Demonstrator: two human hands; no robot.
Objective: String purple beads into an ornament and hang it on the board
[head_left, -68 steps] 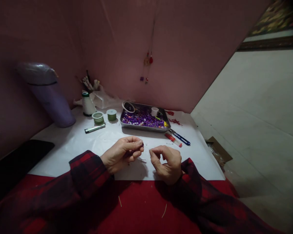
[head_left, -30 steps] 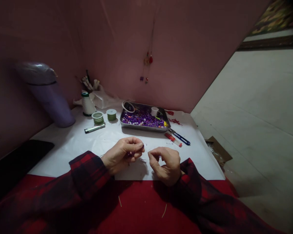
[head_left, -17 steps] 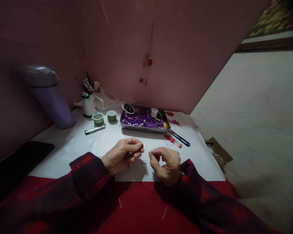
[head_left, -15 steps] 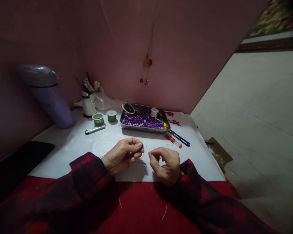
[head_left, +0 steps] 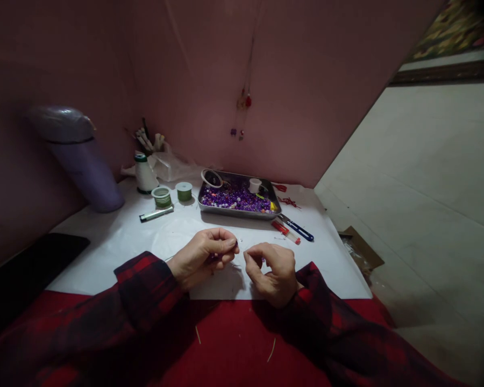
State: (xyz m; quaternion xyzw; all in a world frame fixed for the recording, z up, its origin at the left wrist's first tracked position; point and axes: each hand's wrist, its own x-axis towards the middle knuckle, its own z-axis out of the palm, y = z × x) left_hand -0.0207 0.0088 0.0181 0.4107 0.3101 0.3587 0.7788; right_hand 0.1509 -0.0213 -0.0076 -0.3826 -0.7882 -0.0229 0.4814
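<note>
My left hand (head_left: 207, 252) is closed, thumb and forefinger pinched on a small dark purple bead (head_left: 236, 243), and more purple shows under its curled fingers. Just to the right, my right hand (head_left: 272, 271) pinches thumb against forefinger; whatever sits at those fingertips is too fine to make out. A purple speck shows inside the right hand's curl. Beyond both hands lies a metal tray (head_left: 242, 213) filled with purple beads (head_left: 237, 196), some white ones among them. Both hands hover over white paper (head_left: 177, 236) close to its front edge.
Thread snips (head_left: 297, 228) and a red-capped clear tube (head_left: 286, 232) lie right of the tray. Green thread spools (head_left: 184, 192), a white thread cone (head_left: 146, 174) and a lighter-like stick (head_left: 156, 214) stand left. A purple bottle (head_left: 86, 166) and a black slab (head_left: 32, 274) occupy the far left.
The two hands have drawn very slightly closer together, the right one shifting a little left. Both keep their pinch, and the things on the table stay put.
</note>
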